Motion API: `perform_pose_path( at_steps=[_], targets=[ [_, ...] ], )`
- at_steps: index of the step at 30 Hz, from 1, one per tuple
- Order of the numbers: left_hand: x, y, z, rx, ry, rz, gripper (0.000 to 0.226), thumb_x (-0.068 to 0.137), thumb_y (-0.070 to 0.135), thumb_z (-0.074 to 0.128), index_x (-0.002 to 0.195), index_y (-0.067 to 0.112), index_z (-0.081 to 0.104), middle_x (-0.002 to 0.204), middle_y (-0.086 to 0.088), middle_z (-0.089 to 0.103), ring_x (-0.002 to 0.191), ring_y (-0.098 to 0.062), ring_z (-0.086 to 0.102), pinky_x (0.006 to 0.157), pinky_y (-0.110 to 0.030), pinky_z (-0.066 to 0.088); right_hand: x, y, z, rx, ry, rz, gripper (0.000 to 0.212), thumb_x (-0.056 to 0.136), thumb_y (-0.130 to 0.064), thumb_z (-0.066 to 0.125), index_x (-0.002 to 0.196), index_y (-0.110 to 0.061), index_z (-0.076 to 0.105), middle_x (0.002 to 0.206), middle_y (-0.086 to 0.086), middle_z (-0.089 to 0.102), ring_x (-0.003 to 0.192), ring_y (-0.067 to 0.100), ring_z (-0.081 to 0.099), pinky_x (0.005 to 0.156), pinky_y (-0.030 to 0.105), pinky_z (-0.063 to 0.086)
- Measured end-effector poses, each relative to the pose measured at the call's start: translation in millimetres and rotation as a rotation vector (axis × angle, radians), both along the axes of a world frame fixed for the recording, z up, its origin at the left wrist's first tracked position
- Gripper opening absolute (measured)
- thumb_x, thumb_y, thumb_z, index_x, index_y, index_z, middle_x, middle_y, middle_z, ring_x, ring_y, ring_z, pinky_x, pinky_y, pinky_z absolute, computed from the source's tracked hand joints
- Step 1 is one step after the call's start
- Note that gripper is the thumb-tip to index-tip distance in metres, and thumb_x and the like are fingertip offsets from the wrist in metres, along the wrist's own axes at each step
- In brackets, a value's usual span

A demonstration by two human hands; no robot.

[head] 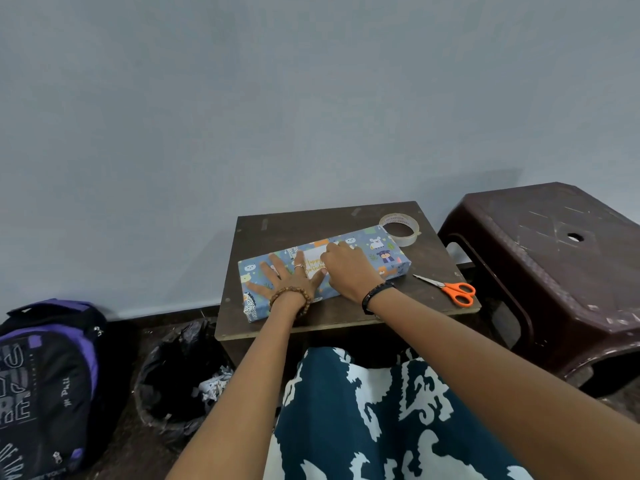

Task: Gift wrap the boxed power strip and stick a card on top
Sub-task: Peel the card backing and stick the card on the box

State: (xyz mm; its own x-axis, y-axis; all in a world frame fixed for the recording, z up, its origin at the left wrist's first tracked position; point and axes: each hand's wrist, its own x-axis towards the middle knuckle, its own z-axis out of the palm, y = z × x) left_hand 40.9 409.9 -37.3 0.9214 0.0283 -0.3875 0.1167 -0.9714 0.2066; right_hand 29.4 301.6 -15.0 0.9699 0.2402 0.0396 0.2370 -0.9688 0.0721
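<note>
The boxed power strip (381, 252), wrapped in blue paper with animal prints, lies lengthwise on a small brown table (304, 223). A white card (313, 259) with yellow "Happy Birthday" lettering rests on top of the box near its middle. My left hand (285, 277) lies flat with fingers spread on the left half of the box, its thumb at the card's lower edge. My right hand (346, 268) presses down on the card's right side, fingers curled over it and hiding part of the card.
A roll of clear tape (400, 228) sits at the table's far right corner. Orange-handled scissors (450, 289) lie on the right edge. A dark plastic stool (554, 258) stands to the right; a black-lined bin (180, 375) and a backpack (45, 386) are on the floor to the left.
</note>
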Motion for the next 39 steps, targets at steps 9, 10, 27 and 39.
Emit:
perform_pose_path(
  at_steps=[9, 10, 27, 39],
  targets=[
    [-1.9, 5.3, 9.4, 0.019, 0.042, -0.042, 0.075, 0.089, 0.068, 0.021, 0.146, 0.036, -0.014, 0.153, -0.009, -0.027, 0.141, -0.034, -0.021, 0.108, -0.065, -0.004, -6.1, 3.2, 0.8, -0.002, 0.039, -0.002, 0.027, 0.092, -0.005, 0.047, 0.118, -0.004, 0.055, 0.126, 0.013, 0.047, 0.116, 0.028, 0.046, 0.093, 0.039, 0.043],
    [-1.7, 5.4, 9.3, 0.021, 0.045, -0.044, 0.075, 0.089, 0.068, 0.021, 0.146, 0.036, -0.014, 0.153, -0.009, -0.028, 0.141, -0.034, -0.022, 0.108, -0.065, -0.004, -6.2, 3.2, 1.1, 0.0, 0.043, 0.001, 0.026, 0.092, -0.005, 0.047, 0.117, -0.004, 0.055, 0.125, 0.013, 0.047, 0.116, 0.028, 0.046, 0.093, 0.038, 0.043],
    [-1.9, 3.7, 8.3, 0.036, 0.035, -0.048, 0.077, 0.089, 0.067, 0.021, 0.146, 0.033, -0.018, 0.153, -0.01, -0.028, 0.141, -0.035, -0.021, 0.108, -0.065, -0.004, -3.3, 5.0, 6.1, 0.035, 0.061, -0.01, 0.027, 0.091, 0.002, 0.045, 0.116, -0.003, 0.055, 0.125, 0.013, 0.048, 0.113, 0.028, 0.051, 0.088, 0.034, 0.046],
    [-2.9, 3.3, 4.9, 0.006, -0.008, -0.02, 0.085, 0.088, 0.068, 0.024, 0.146, 0.025, -0.021, 0.154, -0.011, -0.025, 0.142, -0.035, -0.019, 0.108, -0.065, -0.002, -2.6, 5.4, 5.6, 0.027, 0.054, -0.01, 0.028, 0.092, 0.001, 0.045, 0.119, -0.003, 0.052, 0.127, 0.013, 0.047, 0.114, 0.028, 0.051, 0.089, 0.034, 0.045]
  ],
)
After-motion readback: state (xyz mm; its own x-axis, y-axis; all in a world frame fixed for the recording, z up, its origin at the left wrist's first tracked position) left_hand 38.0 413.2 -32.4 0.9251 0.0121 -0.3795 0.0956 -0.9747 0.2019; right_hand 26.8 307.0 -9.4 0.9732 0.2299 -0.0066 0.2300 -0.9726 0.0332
